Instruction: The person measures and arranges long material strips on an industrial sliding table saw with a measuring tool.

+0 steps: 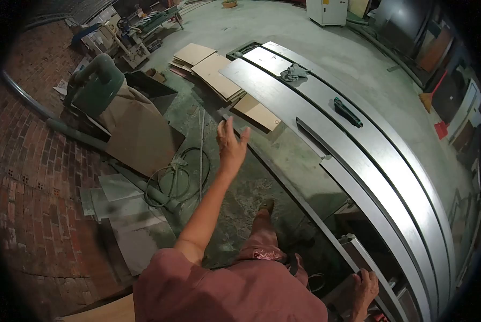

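Note:
A long thin metal strip [286, 185] runs diagonally from the upper middle to the lower right. Near its far end is my left hand [233, 145], its fingers spread and pointing up, with the strip's end just behind them. My right hand [365, 290] is at the lower right with curled fingers on the near part of the strip. To the right lie long shiny metal panels [380, 161]. On them rest a dark-handled tool [348, 112], a grey cloth [294, 73] and a short dark channel piece [313, 137].
Tan boards [216, 75] are stacked beyond the strip's far end. A green chair [98, 88], a coiled cable [173, 180] and flat sheets [130, 220] stand or lie at the left by a brick wall [31, 188]. A white cabinet [327, 12] is at the back.

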Demonstrator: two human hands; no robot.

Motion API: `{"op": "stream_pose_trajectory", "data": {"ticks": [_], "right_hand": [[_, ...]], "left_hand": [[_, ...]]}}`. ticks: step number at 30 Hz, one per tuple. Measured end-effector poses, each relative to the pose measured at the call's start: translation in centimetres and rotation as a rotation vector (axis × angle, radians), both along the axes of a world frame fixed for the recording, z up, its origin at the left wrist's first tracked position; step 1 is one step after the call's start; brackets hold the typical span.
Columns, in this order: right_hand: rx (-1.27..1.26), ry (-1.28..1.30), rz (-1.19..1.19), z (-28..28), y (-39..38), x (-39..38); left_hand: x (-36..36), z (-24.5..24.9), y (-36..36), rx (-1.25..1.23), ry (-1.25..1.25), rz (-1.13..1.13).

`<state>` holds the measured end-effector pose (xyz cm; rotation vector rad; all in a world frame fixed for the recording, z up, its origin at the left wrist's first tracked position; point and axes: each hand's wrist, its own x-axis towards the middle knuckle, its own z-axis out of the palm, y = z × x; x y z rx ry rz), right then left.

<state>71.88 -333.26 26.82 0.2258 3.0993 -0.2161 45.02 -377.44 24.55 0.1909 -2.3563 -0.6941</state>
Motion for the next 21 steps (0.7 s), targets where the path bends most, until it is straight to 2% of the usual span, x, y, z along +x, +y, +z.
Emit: {"op": "stream_pose_trajectory", "data": {"ticks": [2,3,5,9,11,12,14,15,16,17,18,19,20,21], "right_hand": [[0.001,0.002,-0.017,-0.1,0.2,0.1],[0.000,0.002,-0.020,-0.3,0.5,0.3],[0.029,-0.006,-0.040,-0.6,1.1,0.5],[-0.002,0.053,-0.004,0.5,1.3,1.2],[0.000,0.015,-0.016,0.6,1.5,1.5],[-0.002,0.012,-0.016,0.3,1.9,1.5],[0.019,0.059,-0.007,-0.9,3.1,2.3],[0.005,0.109,0.016,-1.4,3.5,2.4],[0.024,0.076,-0.018,-0.4,3.0,2.2],[-0.028,0.086,-0.004,0.5,2.7,2.0],[0.006,0.145,0.018,0.3,2.9,2.0],[-0.019,0.136,-0.008,1.1,2.6,1.9],[0.037,0.120,-0.008,1.1,3.0,2.2],[0.048,0.120,-0.019,0.9,3.4,2.5]], "left_hand": [[-0.4,-0.9,-0.9,0.240,-0.139,0.008],[-0.3,-0.8,-1.3,0.239,-0.139,0.005],[0.0,-0.2,-1.8,0.479,-0.512,-0.135],[-0.9,-2.2,-1.1,0.374,-0.409,-0.052],[-2.8,-4.6,-2.2,0.205,-0.212,0.102],[-3.5,-5.6,-3.0,0.203,-0.214,0.102],[-4.8,-6.9,-4.5,0.268,-0.018,0.138],[-4.3,-5.1,-4.1,0.274,-0.041,0.205],[-4.2,-4.0,-5.0,0.400,-0.065,0.115],[-4.9,-5.1,-7.3,0.311,-0.056,0.112],[-5.2,-5.4,-9.5,0.309,-0.200,0.048],[-5.2,-5.8,-9.8,0.698,-0.070,-0.094],[-4.3,-3.0,-7.6,0.680,-0.213,0.044],[-6.1,-4.4,-9.5,0.751,-0.235,0.048]]}}
